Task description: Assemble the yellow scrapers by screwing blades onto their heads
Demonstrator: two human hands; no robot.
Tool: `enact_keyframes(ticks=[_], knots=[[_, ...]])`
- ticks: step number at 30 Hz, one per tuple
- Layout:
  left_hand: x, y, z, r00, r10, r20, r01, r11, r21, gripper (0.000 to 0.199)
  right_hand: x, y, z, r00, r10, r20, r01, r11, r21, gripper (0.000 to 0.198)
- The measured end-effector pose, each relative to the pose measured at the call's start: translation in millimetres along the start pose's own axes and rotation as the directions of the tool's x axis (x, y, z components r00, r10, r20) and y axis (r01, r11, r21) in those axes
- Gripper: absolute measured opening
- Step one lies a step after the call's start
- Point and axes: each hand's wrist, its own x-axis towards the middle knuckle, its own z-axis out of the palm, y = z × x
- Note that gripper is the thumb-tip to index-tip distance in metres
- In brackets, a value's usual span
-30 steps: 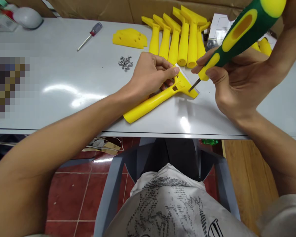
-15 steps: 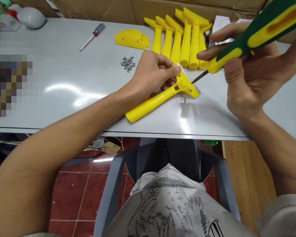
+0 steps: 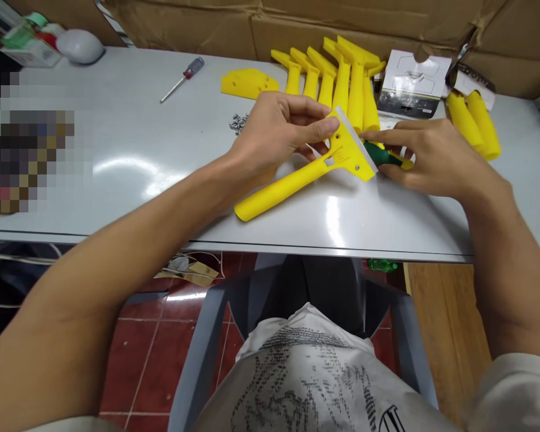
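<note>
A yellow plastic scraper (image 3: 288, 189) with a pale blade along its head is pinched at the head by my left hand (image 3: 283, 129), its handle slanting down to the left. One screw shows in the lower hole of the head; the upper hole looks dark. Just right of the blade, my right hand (image 3: 441, 153) has its fingers and thumb closed about a green and yellow screwdriver (image 3: 380, 154), held low over the table. The scraper head hides part of the screwdriver. A small pile of screws (image 3: 238, 123) lies partly behind my left hand.
Behind my hands lie several yellow scraper handles (image 3: 342, 90) and a flat yellow piece (image 3: 247, 83). A small screwdriver (image 3: 182, 80) rests to their left. At the back right are a white-and-black box (image 3: 411, 84) and two yellow handles (image 3: 474, 126). Cardboard (image 3: 207, 27) borders the table's rear.
My right hand has brought the screwdriver down from its raised position, its tip off the screw, to beside the blade. My left hand keeps the scraper, now tilted slightly differently.
</note>
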Motion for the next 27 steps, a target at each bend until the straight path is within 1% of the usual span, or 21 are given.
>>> enact_keyframes(ticks=[3, 5, 6, 7, 8, 9, 10, 11, 12, 13, 15, 17, 19, 20, 21, 22, 23, 24, 25, 26, 27], knots=[[0.0, 2.0, -0.5, 1.0, 0.015, -0.017, -0.015, 1.0, -0.017, 0.024, 0.3, 4.1, 4.2, 0.996, -0.017, 0.084, 0.022, 0.998, -0.067, 0.055], [0.9, 1.1, -1.6, 0.998, 0.068, -0.004, -0.068, 0.997, -0.03, 0.026, 3.2, -1.5, 0.2, 0.997, 0.015, 0.074, -0.009, 0.997, -0.077, 0.05], [1.4, 0.0, -2.3, 0.994, 0.106, 0.006, -0.106, 0.994, -0.035, 0.028, 5.5, -7.6, -2.8, 0.998, 0.039, 0.039, -0.037, 0.998, -0.045, 0.046], [1.8, -1.1, -2.9, 0.989, 0.148, 0.01, -0.148, 0.988, -0.036, 0.031, 8.3, -15.5, -5.5, 0.997, 0.071, -0.015, -0.07, 0.997, 0.031, 0.045], [2.0, -2.1, -3.4, 0.983, 0.185, 0.013, -0.185, 0.982, -0.03, 0.035, 11.4, -24.5, -7.5, 0.991, 0.12, -0.063, -0.109, 0.982, 0.155, 0.047], [1.9, -2.8, -3.7, 0.977, 0.213, 0.017, -0.213, 0.977, -0.019, 0.04, 14.5, -33.9, -8.3, 0.98, 0.175, -0.093, -0.139, 0.941, 0.31, 0.051], [1.7, -3.0, -3.8, 0.972, 0.235, 0.02, -0.235, 0.972, -0.008, 0.043, 17.2, -43.0, -7.7, 0.971, 0.223, -0.091, -0.156, 0.87, 0.467, 0.053], [1.3, -2.7, -3.8, 0.968, 0.252, 0.024, -0.252, 0.968, 0.0, 0.047, 19.5, -50.9, -5.7, 0.964, 0.257, -0.063, -0.17, 0.784, 0.598, 0.054], [1.0, -2.0, -4.0, 0.963, 0.266, 0.031, -0.266, 0.964, 0.007, 0.049, 21.2, -57.4, -2.4, 0.96, 0.278, -0.022, -0.187, 0.699, 0.69, 0.056], [0.9, -1.0, -4.5, 0.961, 0.274, 0.04, -0.275, 0.961, 0.015, 0.051, 22.3, -62.3, 1.7, 0.956, 0.292, 0.017, -0.205, 0.628, 0.75, 0.059], [1.9, 1.7, -7.3, 0.961, 0.264, 0.084, -0.268, 0.963, 0.033, 0.054, 23.2, -67.8, 10.3, 0.94, 0.336, 0.053, -0.234, 0.527, 0.817, 0.065], [4.6, 4.6, -13.1, 0.954, 0.223, 0.202, -0.233, 0.972, 0.03, 0.057, 23.9, -70.5, 16.5, 0.915, 0.4, 0.052, -0.251, 0.465, 0.849, 0.065], [7.8, 8.4, -21.2, 0.918, 0.168, 0.359, -0.189, 0.982, 0.025, 0.063, 25.7, -72.9, 18.9, 0.894, 0.448, 0.016, -0.234, 0.436, 0.869, 0.064], [9.1, 10.9, -25.9, 0.892, 0.14, 0.431, -0.17, 0.985, 0.03, 0.066, 26.9, -74.2, 19.0, 0.885, 0.466, -0.006, -0.219, 0.427, 0.877, 0.062], [9.9, 14.2, -30.9, 0.87, 0.117, 0.478, -0.155, 0.987, 0.04, 0.066, 28.1, -75.3, 18.9, 0.877, 0.479, -0.028, -0.202, 0.42, 0.885, 0.061], [10.3, 18.1, -36.1, 0.863, 0.114, 0.491, -0.156, 0.987, 0.045, 0.065, 29.2, -75.8, 18.9, 0.87, 0.491, -0.053, -0.183, 0.419, 0.889, 0.06], [10.2, 22.7, -41.6, 0.873, 0.131, 0.471, -0.169, 0.985, 0.039, 0.062, 29.7, -75.7, 19.2, 0.862, 0.501, -0.079, -0.169, 0.431, 0.886, 0.061], [10.0, 27.7, -47.3, 0.892, 0.166, 0.421, -0.193, 0.981, 0.023, 0.062, 29.6, -74.9, 20.0, 0.855, 0.505, -0.115, -0.158, 0.465, 0.871, 0.062], [9.9, 32.9, -53.1, 0.915, 0.208, 0.347, -0.223, 0.975, 0.005, 0.064, 28.7, -73.6, 21.4, 0.855, 0.495, -0.158, -0.15, 0.526, 0.837, 0.061], [10.0, 37.8, -58.9, 0.933, 0.243, 0.264, -0.25, 0.968, -0.006, 0.067, 27.2, -71.9, 23.2, 0.862, 0.463, -0.206, -0.141, 0.609, 0.781, 0.058], [10.6, 42.1, -64.3, 0.946, 0.264, 0.19, -0.266, 0.964, -0.011, 0.072, 25.1, -70.1, 25.5, 0.879, 0.406, -0.252, -0.124, 0.703, 0.7, 0.055]])
